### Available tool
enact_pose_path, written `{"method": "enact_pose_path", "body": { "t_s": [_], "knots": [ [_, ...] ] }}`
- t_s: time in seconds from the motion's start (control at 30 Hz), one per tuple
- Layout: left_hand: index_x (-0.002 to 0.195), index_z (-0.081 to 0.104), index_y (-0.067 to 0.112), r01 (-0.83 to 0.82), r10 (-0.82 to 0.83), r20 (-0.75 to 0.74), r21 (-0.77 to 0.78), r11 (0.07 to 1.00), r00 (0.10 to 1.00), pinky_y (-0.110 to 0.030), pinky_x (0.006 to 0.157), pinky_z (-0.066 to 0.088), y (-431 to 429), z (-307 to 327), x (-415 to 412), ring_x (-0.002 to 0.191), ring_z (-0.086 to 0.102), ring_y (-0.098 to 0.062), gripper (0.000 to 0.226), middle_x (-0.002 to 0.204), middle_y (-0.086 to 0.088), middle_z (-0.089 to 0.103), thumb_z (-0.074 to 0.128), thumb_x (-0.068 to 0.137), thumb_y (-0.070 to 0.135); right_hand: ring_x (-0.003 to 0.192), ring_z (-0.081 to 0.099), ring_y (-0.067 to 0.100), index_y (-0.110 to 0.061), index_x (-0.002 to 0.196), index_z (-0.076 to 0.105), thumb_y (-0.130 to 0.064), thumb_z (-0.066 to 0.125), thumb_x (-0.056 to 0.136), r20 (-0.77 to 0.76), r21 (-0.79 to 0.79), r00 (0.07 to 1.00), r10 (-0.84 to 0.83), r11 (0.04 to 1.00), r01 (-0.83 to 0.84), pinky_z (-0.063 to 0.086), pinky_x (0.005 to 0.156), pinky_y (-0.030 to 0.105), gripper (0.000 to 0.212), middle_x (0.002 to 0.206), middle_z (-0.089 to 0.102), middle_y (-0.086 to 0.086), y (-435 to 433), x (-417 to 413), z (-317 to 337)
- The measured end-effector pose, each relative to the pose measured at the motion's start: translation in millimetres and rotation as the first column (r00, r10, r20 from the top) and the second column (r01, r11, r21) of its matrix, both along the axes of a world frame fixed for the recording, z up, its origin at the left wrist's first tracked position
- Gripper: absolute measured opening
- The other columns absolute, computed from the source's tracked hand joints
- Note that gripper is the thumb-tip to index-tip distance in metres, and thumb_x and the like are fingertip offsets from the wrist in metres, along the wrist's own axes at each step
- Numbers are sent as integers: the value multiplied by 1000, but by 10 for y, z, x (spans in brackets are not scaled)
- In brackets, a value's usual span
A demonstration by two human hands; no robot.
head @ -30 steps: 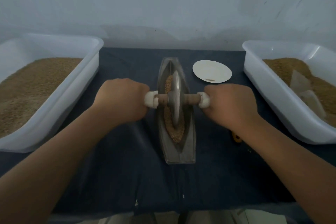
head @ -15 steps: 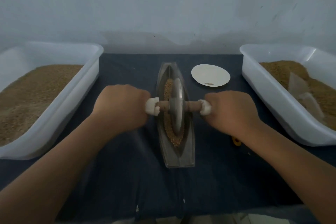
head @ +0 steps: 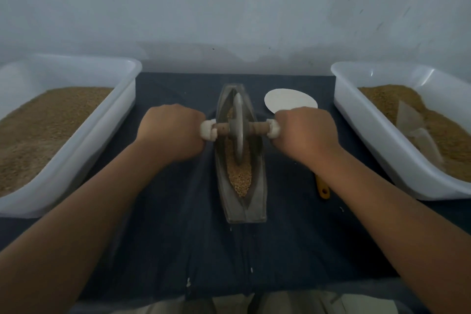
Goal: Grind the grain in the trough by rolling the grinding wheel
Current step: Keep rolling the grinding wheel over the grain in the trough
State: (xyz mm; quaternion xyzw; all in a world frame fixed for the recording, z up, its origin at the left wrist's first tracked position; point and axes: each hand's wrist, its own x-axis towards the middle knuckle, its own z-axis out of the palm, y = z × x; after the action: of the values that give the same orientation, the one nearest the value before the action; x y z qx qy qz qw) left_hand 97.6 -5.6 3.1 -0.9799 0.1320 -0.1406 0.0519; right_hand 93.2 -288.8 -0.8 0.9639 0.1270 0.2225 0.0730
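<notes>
Grinding wheel (head: 238, 129) standing upright on edge in the boat-shaped trough (head: 257, 186), toward its far half, over the grain (head: 239, 176). We see its wooden axle (head: 256, 128) running left to right, crosswise to the trough, whose long axis points away from us on the dark cloth (head: 178, 224). Our left hand (head: 173, 132) is closed in a fist around the white left axle end; our right hand (head: 307, 132) likewise around the right end. Beyond the right hand lies a white disc (head: 288, 100); a yellow handle (head: 322, 187) shows beside the right forearm. White tubs of grain flank the cloth, left (head: 107, 120) and right (head: 362, 120)
</notes>
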Motion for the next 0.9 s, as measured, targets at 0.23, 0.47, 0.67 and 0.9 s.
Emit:
{"method": "enact_pose_path", "body": {
  "t_s": [0.23, 0.47, 0.67, 0.9],
  "knots": [
    [64, 40, 33, 93, -101, 65, 105, 990, 993, -24, 49, 22, 20, -2, -256, 49, 44, -13, 22, 56, 11, 44, 49, 70, 51, 45, 46, 17, -30, 61, 32, -57, 52, 95, 61, 33, 998, 21, 999, -23, 23, 45, 25, 48, 51, 41, -9, -155, -303, -186],
    [72, 59, 27, -43, 44, -14, 54, 998, 999, -33, 59, 41, -123, 152, 456, 59, 48, -19, 22, 68, 8, 55, 52, 79, 47, 57, 56, 23, -18, 68, 55, -41, 41, 95, 14, 56, 997, -82, 995, 81, 45, 57, 31, 38, 63, 55, -1, 139, 417, 61],
    [66, 42, 33, 66, -69, 47, 68, 995, 997, -25, 50, 25, 56, -43, -128, 49, 38, -10, 21, 59, 12, 46, 52, 75, 49, 45, 43, 12, -28, 60, 43, -53, 46, 94, 14, 51, 999, 38, 998, -38, 27, 44, 25, 43, 51, 45, -8, -92, -198, -77],
    [70, 51, 31, -27, 27, -17, -2, 1000, 999, -31, 58, 38, 31, -92, -14, 59, 53, -19, 22, 65, 10, 52, 52, 81, 51, 46, 45, 17, -25, 63, 47, -51, 46, 95, 87, -37, 995, 54, 998, -50, 29, 46, 24, 42, 55, 46, -7, -34, -32, -19]
  ]
}}
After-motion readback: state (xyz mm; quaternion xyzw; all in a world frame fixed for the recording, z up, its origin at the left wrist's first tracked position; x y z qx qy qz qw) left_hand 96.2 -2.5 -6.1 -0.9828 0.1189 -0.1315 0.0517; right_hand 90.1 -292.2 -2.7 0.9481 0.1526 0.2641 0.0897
